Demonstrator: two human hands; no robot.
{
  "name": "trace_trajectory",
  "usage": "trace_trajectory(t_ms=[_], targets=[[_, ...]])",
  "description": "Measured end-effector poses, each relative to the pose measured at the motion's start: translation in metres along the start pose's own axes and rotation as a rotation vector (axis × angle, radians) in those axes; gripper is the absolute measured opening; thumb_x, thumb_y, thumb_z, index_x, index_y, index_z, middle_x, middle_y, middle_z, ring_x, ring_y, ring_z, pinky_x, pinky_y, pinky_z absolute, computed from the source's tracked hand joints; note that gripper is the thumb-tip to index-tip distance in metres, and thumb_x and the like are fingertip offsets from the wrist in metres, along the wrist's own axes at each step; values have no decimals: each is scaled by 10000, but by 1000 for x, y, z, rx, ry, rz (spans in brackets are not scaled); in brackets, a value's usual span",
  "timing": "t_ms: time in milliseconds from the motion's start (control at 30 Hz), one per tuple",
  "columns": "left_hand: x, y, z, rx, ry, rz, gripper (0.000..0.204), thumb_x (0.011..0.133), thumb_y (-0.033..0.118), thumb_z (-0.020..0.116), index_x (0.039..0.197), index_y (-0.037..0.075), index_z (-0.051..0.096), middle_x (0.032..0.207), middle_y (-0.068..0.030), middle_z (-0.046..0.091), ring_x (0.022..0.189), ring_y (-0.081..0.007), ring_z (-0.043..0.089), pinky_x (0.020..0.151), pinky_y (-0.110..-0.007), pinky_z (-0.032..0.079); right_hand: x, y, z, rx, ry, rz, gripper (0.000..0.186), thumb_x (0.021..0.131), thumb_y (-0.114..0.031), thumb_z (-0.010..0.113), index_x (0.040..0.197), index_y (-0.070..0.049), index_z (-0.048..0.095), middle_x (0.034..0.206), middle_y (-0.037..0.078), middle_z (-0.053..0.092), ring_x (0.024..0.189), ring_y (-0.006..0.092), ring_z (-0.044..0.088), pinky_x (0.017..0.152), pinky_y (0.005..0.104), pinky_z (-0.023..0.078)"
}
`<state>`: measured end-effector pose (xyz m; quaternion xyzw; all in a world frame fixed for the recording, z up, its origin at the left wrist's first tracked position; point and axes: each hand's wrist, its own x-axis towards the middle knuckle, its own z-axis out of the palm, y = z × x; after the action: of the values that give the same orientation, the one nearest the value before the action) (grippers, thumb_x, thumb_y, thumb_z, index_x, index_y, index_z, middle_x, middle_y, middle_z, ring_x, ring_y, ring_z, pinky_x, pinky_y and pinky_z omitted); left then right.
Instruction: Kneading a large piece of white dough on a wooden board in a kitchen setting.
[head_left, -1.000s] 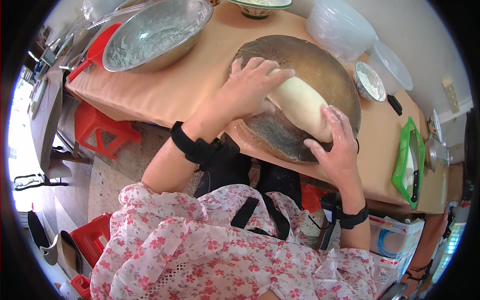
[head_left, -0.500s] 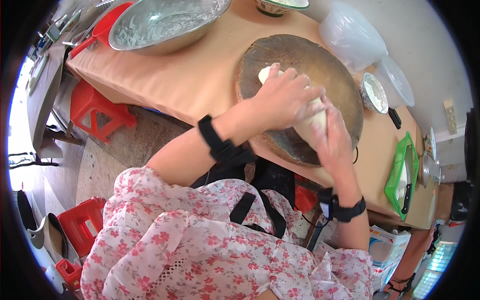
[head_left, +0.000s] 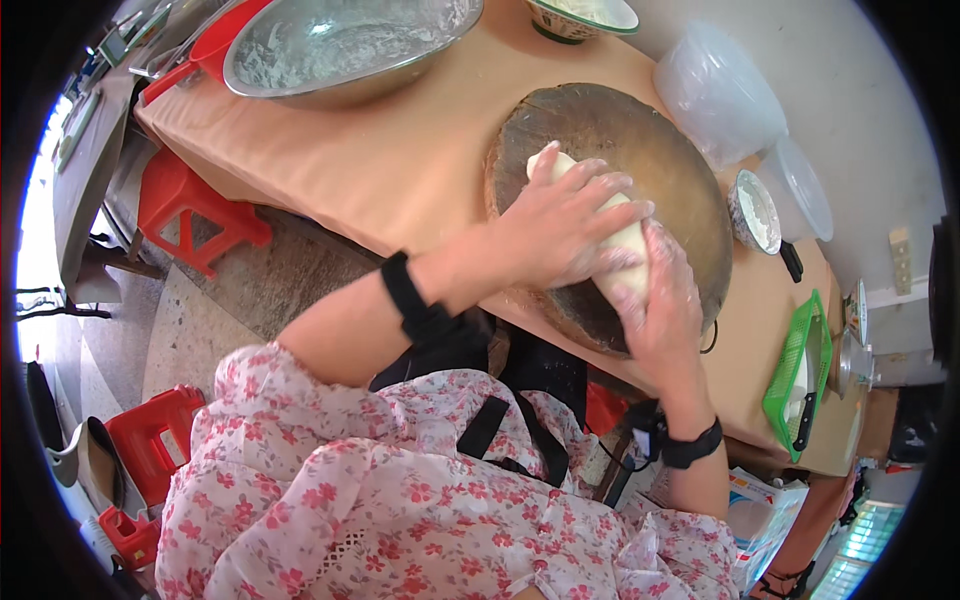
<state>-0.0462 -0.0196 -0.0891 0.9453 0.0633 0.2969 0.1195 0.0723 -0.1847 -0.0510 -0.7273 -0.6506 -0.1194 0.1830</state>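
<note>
A thick, pale log of dough lies on a round wooden chopping board. Across its upper part rests my left hand, with the fingers curled over the dough and dusted in flour. My right hand grips the near end from the right side, its thumb against the dough. Both hands meet around the middle of the log, where the fingers hide some of it. The far end of the dough pokes out past my left thumb.
A big metal basin streaked with flour stands at the far left, beside a red dipper. Right of the board are a bowl of flour, clear plastic containers and a green basket holding a knife. Another bowl stands behind.
Both hands stay on the dough, with only a slight shift of the fingers. The whole view has moved a little, so the board appears slightly lower and further right.
</note>
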Motion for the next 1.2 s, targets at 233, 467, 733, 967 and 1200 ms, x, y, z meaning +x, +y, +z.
trace_trajectory(t_ms=[233, 467, 733, 967, 1200], targets=[[74, 1, -14, -46, -447, -162, 523, 959, 564, 433, 1290, 186, 579, 1235, -134, 587, 1201, -355, 513, 1024, -642, 305, 21, 48, -1, 525, -167, 360, 541, 982, -333, 501, 1392, 17, 454, 1375, 243, 513, 1267, 358, 511, 1069, 403, 369], [-24, 3, -9, 10, 25, 62, 561, 931, 515, 517, 1424, 251, 473, 1499, -134, 379, 1390, -380, 335, 1083, -636, 238, -20, -25, -3, 38, 39, -7, 761, 843, -459, 662, 1423, -24, 432, 1432, 255, 425, 1255, 458, 453, 1047, 528, 358], [-68, 4, -10, -63, 5, 33, 646, 884, 518, 577, 1479, 328, 414, 1597, -116, 233, 1480, -382, 162, 1154, -606, 144, -48, -51, 8, -291, 56, -75, 702, 893, -517, 587, 1437, -100, 435, 1509, 236, 346, 1317, 477, 379, 977, 572, 366], [-66, 13, 10, -183, 228, -176, 734, 859, 550, 626, 1488, 249, 398, 1573, -242, 203, 1468, -442, 140, 1140, -624, 145, -33, -41, 7, -107, 74, -19, 779, 796, -410, 745, 1427, -79, 431, 1481, 228, 376, 1291, 446, 417, 1018, 555, 370], [-55, 28, 3, -64, 52, -516, 837, 888, 605, 558, 1538, 170, 260, 1532, -315, 238, 1459, -474, 141, 1094, -699, 106, -18, -33, 3, 55, 45, 220, 841, 665, -169, 850, 1404, -78, 459, 1394, 194, 471, 1254, 394, 480, 1047, 467, 407]])
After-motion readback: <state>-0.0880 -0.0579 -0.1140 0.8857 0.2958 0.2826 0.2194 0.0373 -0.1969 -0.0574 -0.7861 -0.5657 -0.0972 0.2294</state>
